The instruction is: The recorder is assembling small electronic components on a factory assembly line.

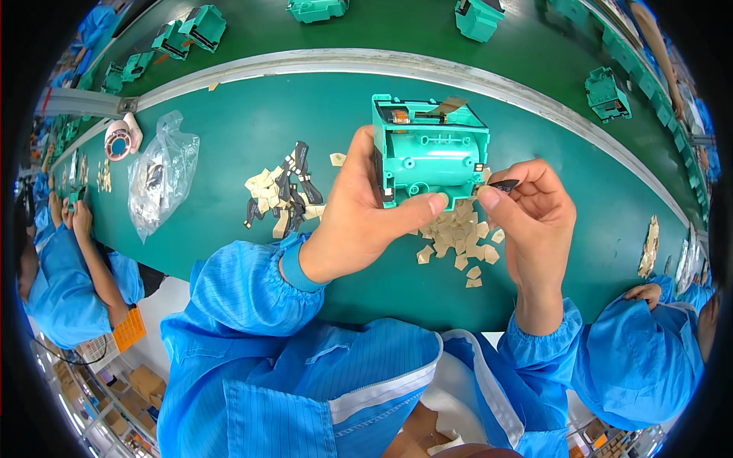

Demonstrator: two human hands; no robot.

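Busy assembly line in the bg: green workbench (pixel 603 175) up front, metal rail (pixel 305 59) along its far edge, then a darker green belt (pixel 389 30) w/ a few more teal housings (pixel 607 93) sitting on it. Far L there's a co-worker in a blue smock (pixel 69 298), hands up at the bench edge, plus an orange card (pixel 130 330) just below. Next over, a pinkish-white tape roll (pixel 118 143) near the rail, then a clear plastic bag (pixel 162 175) w/ stuff inside, can't ID it. Then a messy pile of black strips (pixel 294 172) mixed w/ cream scraps (pixel 263 187).

Mid-pic: L hand (pixel 363 206) has a solid hold on the main teal housing (pixel 435 164), thumb across the bottom edge, other fingers mostly hidden behind. Housing's up off the bench, open side facing the cam, w/ a coppery part (pixel 400 116) showing up top. Under it, a heap of loose cream bits (pixel 458 233).

R hand (pixel 534 206) pinches a small black piece (pixel 504 185) b/w thumb & index, right by the housing's lower R corner; can't tell if they're touching. Far R: tan strip (pixel 650 248) on the bench, another co-worker's hand (pixel 645 294) near it.
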